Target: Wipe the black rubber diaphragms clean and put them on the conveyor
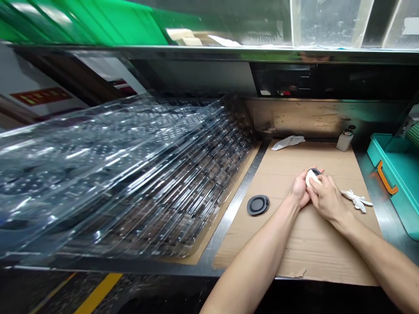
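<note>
My left hand (299, 188) is turned palm up over the cardboard and cradles a dark round part (315, 171), mostly covered by my fingers. From above, my right hand (328, 199) grips a small white pad (312, 178) and presses it against that part. Whether the pad is cloth or sponge I cannot make out. To the left of my forearms, a similar black round part (258, 205) with a raised ring and a small tab lies flat on the cardboard sheet (310, 253).
Stacked clear plastic trays (137, 174) fill the left side. A white glove (356, 200) lies right of my hands, and white cloth (288, 142) behind. A pump bottle (345, 140) stands at the back. A teal bin (406, 209) with an orange handle is at right.
</note>
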Available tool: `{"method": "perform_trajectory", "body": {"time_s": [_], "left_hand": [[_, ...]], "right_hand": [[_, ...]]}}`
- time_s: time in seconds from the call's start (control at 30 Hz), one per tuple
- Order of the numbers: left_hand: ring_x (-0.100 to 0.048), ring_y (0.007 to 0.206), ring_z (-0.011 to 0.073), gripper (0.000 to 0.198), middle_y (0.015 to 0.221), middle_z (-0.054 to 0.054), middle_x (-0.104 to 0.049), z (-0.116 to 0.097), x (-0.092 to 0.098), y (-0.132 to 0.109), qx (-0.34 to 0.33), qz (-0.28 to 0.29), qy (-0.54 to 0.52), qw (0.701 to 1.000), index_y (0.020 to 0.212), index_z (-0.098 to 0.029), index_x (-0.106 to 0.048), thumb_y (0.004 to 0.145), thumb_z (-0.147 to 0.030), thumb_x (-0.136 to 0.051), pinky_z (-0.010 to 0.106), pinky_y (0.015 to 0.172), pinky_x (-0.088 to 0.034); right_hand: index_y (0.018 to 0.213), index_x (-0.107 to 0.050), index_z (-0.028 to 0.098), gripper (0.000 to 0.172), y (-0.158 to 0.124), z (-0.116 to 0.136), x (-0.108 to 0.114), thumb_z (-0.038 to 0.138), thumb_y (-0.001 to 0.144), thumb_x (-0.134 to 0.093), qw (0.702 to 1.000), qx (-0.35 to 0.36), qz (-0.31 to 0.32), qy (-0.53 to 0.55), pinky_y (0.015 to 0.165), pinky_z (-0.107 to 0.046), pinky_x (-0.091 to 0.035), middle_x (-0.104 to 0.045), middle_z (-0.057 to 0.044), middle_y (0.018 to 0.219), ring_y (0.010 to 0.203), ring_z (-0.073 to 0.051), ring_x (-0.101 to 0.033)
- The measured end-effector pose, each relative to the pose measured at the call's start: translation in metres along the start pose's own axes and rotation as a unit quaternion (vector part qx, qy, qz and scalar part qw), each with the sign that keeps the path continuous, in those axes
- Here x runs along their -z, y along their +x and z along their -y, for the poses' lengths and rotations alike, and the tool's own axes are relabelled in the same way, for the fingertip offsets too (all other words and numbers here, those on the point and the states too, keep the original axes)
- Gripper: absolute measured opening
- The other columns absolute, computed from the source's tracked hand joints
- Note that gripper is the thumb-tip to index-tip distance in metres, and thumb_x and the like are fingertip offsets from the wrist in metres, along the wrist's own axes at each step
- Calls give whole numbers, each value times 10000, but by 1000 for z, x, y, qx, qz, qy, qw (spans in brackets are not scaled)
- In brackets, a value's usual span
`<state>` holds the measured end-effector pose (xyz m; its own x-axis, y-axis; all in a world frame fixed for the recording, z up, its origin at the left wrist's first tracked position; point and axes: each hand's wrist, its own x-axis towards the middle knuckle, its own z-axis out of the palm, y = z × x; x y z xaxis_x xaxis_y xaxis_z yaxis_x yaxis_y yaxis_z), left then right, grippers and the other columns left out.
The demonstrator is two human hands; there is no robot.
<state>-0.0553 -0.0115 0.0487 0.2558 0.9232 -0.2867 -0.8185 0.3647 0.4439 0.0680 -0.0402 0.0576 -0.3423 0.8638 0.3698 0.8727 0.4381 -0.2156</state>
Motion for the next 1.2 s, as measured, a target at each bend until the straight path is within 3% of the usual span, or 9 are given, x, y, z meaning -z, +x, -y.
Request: {"method": "perform_trajectory", "body": {"time_s": [0.13, 0.23, 0.37, 0.53, 0.67, 0.9, 1.0, 1.1, 1.2], "left_hand": [[-705, 883, 180, 352, 957, 89, -745, 2, -5, 2, -28, -6, -11, 1000, 989, -151, -687, 1062, -264, -362, 323, 942, -549], [-694, 971, 201, 291, 921, 83, -737, 15, -13, 3, -57, -2, -23, 998, 918, -155, -712, 1011, -230, -447, 329, 1055, -490], [-683, 1109, 260, 228, 1021, 136, -749, 26, -12, 21, -68, 34, -11, 997, 902, -145, -719, 931, -233, -510, 401, 1144, -420], [-702, 1055, 287, 192, 937, 126, -742, 25, 1, 38, -63, 28, 9, 998, 938, -165, -716, 859, -239, -558, 492, 1143, -396], [-692, 1010, 279, 209, 909, 115, -723, 29, 2, 37, -86, 30, 22, 996, 946, -155, -738, 840, -265, -594, 489, 1116, -408], [-697, 981, 258, 219, 985, 126, -730, 32, 2, 34, -113, 16, 49, 992, 963, -156, -721, 865, -312, -603, 442, 1047, -472], [-701, 940, 249, 225, 912, 124, -727, 26, 2, 30, -92, 11, 45, 995, 931, -142, -709, 922, -296, -545, 433, 1040, -485], [-690, 889, 206, 278, 882, 95, -723, 20, 0, 19, -68, 0, 27, 997, 887, -152, -695, 990, -243, -453, 417, 1027, -504], [-692, 877, 186, 302, 890, 98, -736, 17, -4, 9, -52, -10, 23, 998, 859, -140, -708, 1013, -243, -469, 343, 1009, -509]], "right_hand": [[1310, -685, 204, 424, 3, -17, 1, 393, 991, -480, 999, -17, -24, 22, 944, -428, -479, -618, -168, 1217, 1090, -317, -547], [1398, -585, 154, 584, 3, -36, 4, 481, 917, -531, 993, -8, -48, 104, 971, -448, -490, -605, -183, 1252, 1127, -330, -586], [1369, -544, 218, 727, 9, -52, -5, 665, 798, -603, 983, -111, -8, 149, 878, -496, -510, -682, -187, 1221, 1071, -397, -659], [1381, -525, 364, 638, 15, -38, -9, 717, 855, -453, 979, -158, 53, 118, 835, -531, -504, -711, -183, 1195, 1014, -434, -695], [1399, -520, 298, 694, 18, -24, 0, 718, 855, -419, 974, -200, 31, 104, 827, -550, -532, -720, -201, 1149, 995, -456, -698], [1367, -533, 279, 646, 16, -28, 0, 692, 883, -423, 979, -183, 28, 89, 762, -525, -519, -725, -211, 1076, 933, -454, -701], [1345, -545, 293, 579, 16, -32, -2, 658, 913, -425, 985, -154, 38, 68, 721, -469, -494, -727, -196, 1027, 892, -414, -705], [1294, -581, 257, 496, 12, -33, 2, 577, 959, -405, 983, -175, 52, 14, 675, -419, -452, -732, -195, 959, 823, -380, -696], [1268, -590, 246, 391, 6, -25, 10, 459, 964, -468, 991, -103, 64, 55, 695, -350, -447, -750, -137, 1024, 867, -319, -702]]}}
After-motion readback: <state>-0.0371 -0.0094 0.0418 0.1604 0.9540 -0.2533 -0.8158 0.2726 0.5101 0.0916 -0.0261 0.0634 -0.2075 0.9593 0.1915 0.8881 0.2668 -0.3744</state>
